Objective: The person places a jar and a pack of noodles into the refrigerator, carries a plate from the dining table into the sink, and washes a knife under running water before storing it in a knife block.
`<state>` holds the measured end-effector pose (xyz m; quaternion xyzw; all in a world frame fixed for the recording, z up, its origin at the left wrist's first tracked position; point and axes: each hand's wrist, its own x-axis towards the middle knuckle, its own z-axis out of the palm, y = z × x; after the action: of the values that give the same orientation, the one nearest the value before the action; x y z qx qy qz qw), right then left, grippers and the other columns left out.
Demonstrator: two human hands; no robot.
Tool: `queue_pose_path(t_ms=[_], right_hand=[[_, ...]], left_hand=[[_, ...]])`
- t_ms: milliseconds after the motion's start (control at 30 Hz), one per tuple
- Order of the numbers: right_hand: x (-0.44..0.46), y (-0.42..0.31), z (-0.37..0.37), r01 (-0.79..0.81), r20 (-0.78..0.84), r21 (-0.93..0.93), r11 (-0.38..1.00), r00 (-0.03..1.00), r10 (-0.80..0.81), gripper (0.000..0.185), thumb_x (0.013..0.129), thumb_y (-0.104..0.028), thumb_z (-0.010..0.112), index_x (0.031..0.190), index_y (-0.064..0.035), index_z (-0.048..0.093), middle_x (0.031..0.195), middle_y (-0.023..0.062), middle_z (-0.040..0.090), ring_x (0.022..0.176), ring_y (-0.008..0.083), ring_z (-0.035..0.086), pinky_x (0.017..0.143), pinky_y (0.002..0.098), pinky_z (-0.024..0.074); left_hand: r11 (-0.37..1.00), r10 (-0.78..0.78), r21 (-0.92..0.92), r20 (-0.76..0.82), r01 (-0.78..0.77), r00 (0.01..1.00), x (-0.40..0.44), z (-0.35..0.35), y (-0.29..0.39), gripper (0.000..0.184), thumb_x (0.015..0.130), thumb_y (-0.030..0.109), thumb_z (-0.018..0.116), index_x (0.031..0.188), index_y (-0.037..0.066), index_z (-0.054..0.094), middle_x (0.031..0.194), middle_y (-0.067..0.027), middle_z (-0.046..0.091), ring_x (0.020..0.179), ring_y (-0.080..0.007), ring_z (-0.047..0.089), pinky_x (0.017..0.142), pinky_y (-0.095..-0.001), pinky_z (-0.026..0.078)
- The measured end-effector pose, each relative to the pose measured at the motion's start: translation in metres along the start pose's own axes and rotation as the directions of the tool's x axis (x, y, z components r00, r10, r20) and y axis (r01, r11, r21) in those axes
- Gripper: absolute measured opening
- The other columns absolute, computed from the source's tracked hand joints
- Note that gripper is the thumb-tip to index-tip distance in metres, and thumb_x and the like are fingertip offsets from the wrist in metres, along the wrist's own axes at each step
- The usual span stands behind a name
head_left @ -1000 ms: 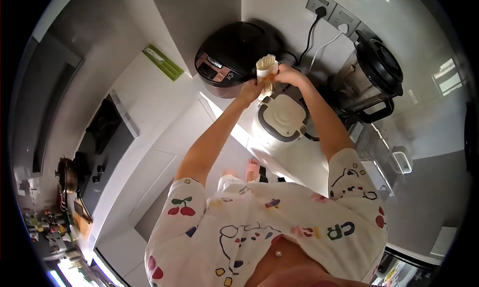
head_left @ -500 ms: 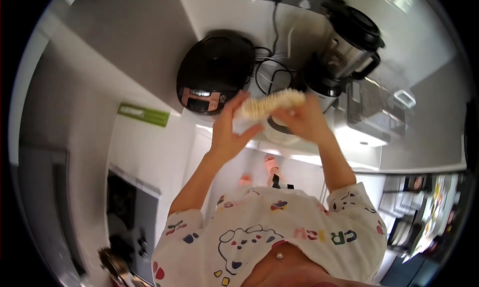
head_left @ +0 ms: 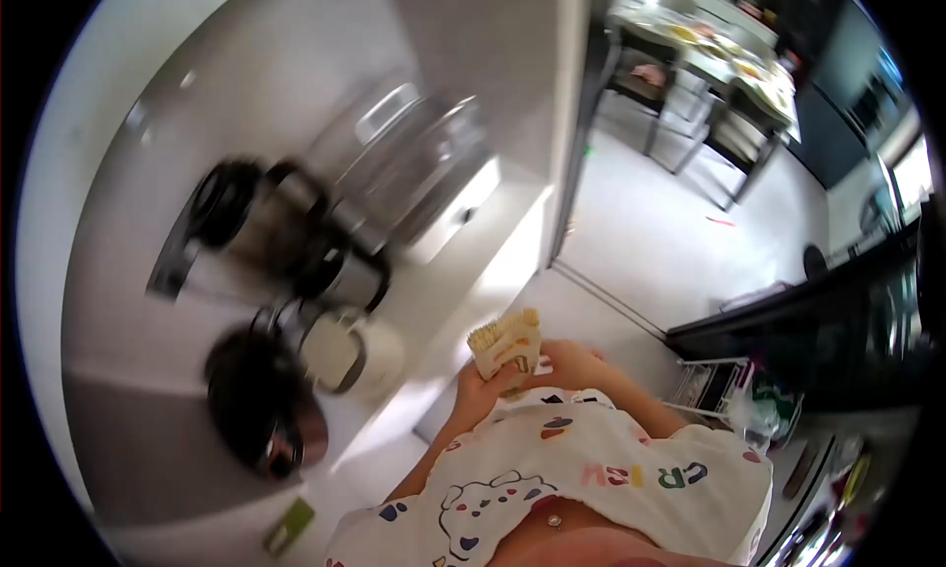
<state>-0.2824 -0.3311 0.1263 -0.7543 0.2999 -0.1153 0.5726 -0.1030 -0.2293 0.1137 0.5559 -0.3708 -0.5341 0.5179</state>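
Observation:
In front of my shirt I hold a small pale packet (head_left: 507, 348) with orange marks and a bristly yellow upper edge, possibly dry noodles. My left hand (head_left: 481, 390) is closed round its lower part, thumb across the front. At its right side, my right hand (head_left: 574, 363) has its fingers curled against the packet; their tips are partly hidden. A white-rimmed kettle-like appliance (head_left: 379, 355) stands on the counter to the left of my hands.
Along the counter (head_left: 448, 271) are a blurred blender (head_left: 281, 227), a clear lidded container (head_left: 419, 178) and a black rice cooker (head_left: 256, 404). Past the doorway stand a laden dining table (head_left: 705, 60) and chairs (head_left: 734, 138). A wire rack (head_left: 705, 385) is at right.
My view has swung right, from the counter toward the doorway. Both hands and the packet have drawn back from above the counter to close before my body.

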Motion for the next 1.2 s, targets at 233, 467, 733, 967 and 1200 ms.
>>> queue_pose_path(t_ms=[233,467,733,967,1200], right_hand=[[-0.098,0.087,-0.171,-0.117,-0.498,0.146,0.982,0.849,0.175,0.025,0.085,-0.019,0.069,0.105,-0.0046,0.067,0.095,0.0167,0.069,0.085,0.0312,0.067,0.075,0.0379,0.0513],[-0.165,0.131,-0.374,-0.056,-0.738,0.093,0.994,0.666,0.106,0.029,0.088,-0.015,0.064,0.114,-0.0049,0.058,0.092,0.0158,0.068,0.077,0.0317,0.064,0.069,0.0384,0.0503],[-0.163,0.208,-0.58,-0.151,-0.778,0.166,0.975,0.588,0.223,0.033,0.09,-0.011,0.06,0.122,-0.0057,0.053,0.107,0.018,0.065,0.098,0.0341,0.063,0.086,0.0401,0.0489],[-0.21,0.219,-0.772,-0.278,-0.871,0.299,0.913,0.311,0.38,0.032,0.091,-0.012,0.06,0.122,-0.006,0.053,0.106,0.0171,0.066,0.098,0.0338,0.064,0.086,0.0399,0.0492],[-0.321,0.293,-0.901,-0.321,-0.894,0.402,0.858,0.065,0.443,0.026,0.091,-0.015,0.061,0.115,-0.0052,0.058,0.102,0.0161,0.067,0.093,0.0331,0.065,0.081,0.0379,0.0501]], left_hand=[[0.98,0.055,0.132,0.54,-0.149,0.84,0.169,0.212,0.018,0.029,0.09,0.015,0.066,0.114,-0.001,0.062,0.102,-0.0048,0.068,0.091,-0.0114,0.062,0.079,-0.0262,0.051],[0.977,0.198,-0.085,0.698,-0.194,0.688,0.294,0.437,0.058,0.025,0.091,0.009,0.065,0.112,-0.003,0.063,0.102,-0.0056,0.068,0.093,-0.0108,0.063,0.079,-0.0266,0.052],[0.965,0.099,0.07,0.793,-0.251,0.601,0.476,0.608,0.042,0.03,0.093,0.011,0.062,0.119,-0.001,0.055,0.108,-0.0092,0.066,0.097,-0.0141,0.063,0.081,-0.0296,0.053],[0.954,0.114,-0.02,0.947,-0.299,0.301,0.606,0.818,0.104,0.03,0.095,0.012,0.059,0.121,-0.001,0.053,0.109,-0.0096,0.065,0.099,-0.0147,0.062,0.084,-0.0288,0.051],[0.981,0.041,-0.033,0.999,-0.189,0.035,0.656,1.041,0.081,0.028,0.094,0.011,0.059,0.119,-0.001,0.056,0.109,-0.0076,0.064,0.099,-0.0138,0.061,0.084,-0.0287,0.05]])
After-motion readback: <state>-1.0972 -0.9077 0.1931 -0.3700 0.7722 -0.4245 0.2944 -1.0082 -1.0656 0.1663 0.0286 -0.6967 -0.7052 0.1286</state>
